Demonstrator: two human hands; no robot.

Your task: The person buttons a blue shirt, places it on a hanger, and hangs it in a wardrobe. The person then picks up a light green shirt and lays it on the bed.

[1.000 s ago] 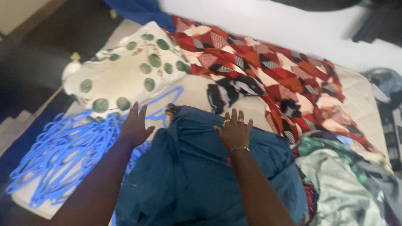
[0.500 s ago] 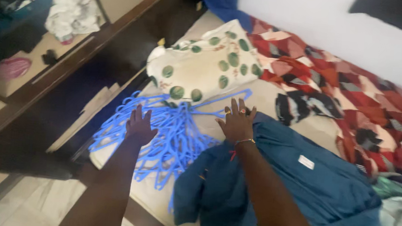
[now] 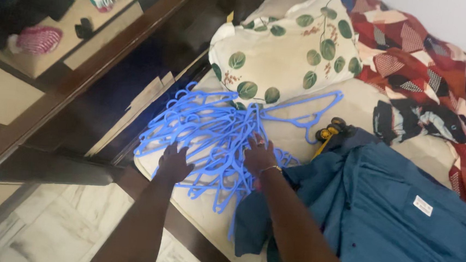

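Note:
A tangled pile of blue plastic hangers (image 3: 211,135) lies on the near left corner of the mattress (image 3: 355,101). My left hand (image 3: 175,163) rests flat on the pile's lower left part, fingers apart. My right hand (image 3: 258,156), with rings and a bracelet, has its fingers curled in among the hangers at the middle of the pile. A dark teal garment (image 3: 402,219) with a small white label is spread to the right, under my right forearm.
A cream pillow with green leaves (image 3: 287,53) lies beyond the hangers. A red patterned cloth (image 3: 440,58) and a black-and-white cloth (image 3: 414,119) are at the right. A small yellow-and-black object (image 3: 328,131) sits by the garment. Dark wooden furniture (image 3: 83,87) and tiled floor (image 3: 45,233) are left.
The view has swung left and down. Both hands have left the teal garment and moved onto the hanger pile, the right hand now buried among the hangers.

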